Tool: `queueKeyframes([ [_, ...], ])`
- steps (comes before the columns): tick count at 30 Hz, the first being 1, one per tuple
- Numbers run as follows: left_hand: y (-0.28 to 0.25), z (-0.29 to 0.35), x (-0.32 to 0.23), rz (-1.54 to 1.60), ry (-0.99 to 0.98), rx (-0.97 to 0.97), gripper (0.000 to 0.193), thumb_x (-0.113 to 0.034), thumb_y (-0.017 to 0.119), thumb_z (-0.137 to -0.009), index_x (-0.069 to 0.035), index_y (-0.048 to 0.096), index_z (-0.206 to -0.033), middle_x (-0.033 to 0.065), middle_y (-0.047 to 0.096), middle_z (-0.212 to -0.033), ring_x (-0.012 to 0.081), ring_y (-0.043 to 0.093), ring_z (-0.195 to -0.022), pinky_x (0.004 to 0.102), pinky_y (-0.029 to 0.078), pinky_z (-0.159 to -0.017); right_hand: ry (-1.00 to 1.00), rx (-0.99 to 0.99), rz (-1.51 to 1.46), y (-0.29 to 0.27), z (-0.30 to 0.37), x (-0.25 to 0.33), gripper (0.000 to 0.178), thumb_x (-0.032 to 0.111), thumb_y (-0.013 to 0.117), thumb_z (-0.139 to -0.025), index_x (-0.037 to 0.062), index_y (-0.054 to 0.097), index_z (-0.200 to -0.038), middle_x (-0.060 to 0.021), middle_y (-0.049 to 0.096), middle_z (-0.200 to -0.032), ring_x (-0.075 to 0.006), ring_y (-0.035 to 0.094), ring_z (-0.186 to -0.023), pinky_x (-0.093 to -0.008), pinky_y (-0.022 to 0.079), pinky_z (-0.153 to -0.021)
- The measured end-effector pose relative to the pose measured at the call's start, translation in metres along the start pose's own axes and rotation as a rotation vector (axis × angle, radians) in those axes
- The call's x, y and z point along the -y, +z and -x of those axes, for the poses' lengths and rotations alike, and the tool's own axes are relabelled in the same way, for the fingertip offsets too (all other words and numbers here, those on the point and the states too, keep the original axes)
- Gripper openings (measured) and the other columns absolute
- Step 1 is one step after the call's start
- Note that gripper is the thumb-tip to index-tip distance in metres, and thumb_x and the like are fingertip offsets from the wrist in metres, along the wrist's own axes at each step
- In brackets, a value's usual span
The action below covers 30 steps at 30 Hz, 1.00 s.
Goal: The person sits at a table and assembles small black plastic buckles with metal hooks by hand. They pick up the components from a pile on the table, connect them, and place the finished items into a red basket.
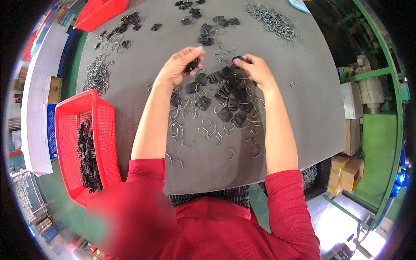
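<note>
My left hand (180, 65) is closed on a small black plastic buckle piece (191, 66) above the grey table (143, 65). My right hand (255, 69) pinches another black buckle piece (238, 59) at the far edge of a pile. Between and below the hands lies a heap of black buckle pieces (225, 93) mixed with bent metal wire clips (203, 128). Both forearms come up from the lower edge in red sleeves.
A red mesh basket (104, 130) holding black pieces stands at the table's left edge. Another red basket (102, 11) sits at the far left. More black pieces (208, 26) and wire clip piles (273, 21) (97, 73) lie farther off. Cardboard boxes (346, 171) stand at the right.
</note>
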State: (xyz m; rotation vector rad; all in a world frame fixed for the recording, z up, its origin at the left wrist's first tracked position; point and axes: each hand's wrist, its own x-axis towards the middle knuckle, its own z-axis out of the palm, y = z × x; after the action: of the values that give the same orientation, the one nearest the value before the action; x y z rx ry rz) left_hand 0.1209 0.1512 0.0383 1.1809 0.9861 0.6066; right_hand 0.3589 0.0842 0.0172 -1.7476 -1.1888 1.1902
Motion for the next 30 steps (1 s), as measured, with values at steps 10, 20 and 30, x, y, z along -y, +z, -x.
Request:
queueKeyframes([
  [10,0.016,0.012,0.008,-0.548,0.142,0.050,0.032,-0.030,0.072,-0.075,-0.004,0.064,-0.090,0.0082,0.064,-0.075,0.0182,0.062,-0.074,0.0300,0.047,-0.059,-0.136,0.091,0.246,0.012,0.004,0.014,0.028,0.028,0.070,-0.076,0.0125,0.062,-0.098,-0.0086,0.063,-0.087,-0.0222,0.057,-0.080,-0.0344,0.043,-0.065],
  [20,-0.004,0.033,0.017,-0.550,0.112,-0.098,0.036,-0.035,0.072,-0.076,-0.004,0.063,-0.093,0.0040,0.061,-0.073,0.0124,0.059,-0.070,0.0251,0.045,-0.055,-0.141,0.251,-0.237,-0.008,0.020,-0.001,0.025,0.026,0.068,-0.080,0.0050,0.058,-0.089,-0.0051,0.060,-0.074,-0.0153,0.054,-0.071,-0.0265,0.039,-0.053],
  [30,-0.018,0.057,0.003,-0.141,0.039,0.261,0.021,-0.022,0.070,-0.079,-0.004,0.061,-0.084,0.0005,0.058,-0.075,0.0067,0.050,-0.063,0.0196,0.037,-0.047,-0.198,-0.029,0.335,-0.011,0.047,-0.001,0.029,0.029,0.068,-0.080,0.0043,0.060,-0.094,-0.0021,0.059,-0.072,-0.0147,0.056,-0.070,-0.0285,0.044,-0.057],
])
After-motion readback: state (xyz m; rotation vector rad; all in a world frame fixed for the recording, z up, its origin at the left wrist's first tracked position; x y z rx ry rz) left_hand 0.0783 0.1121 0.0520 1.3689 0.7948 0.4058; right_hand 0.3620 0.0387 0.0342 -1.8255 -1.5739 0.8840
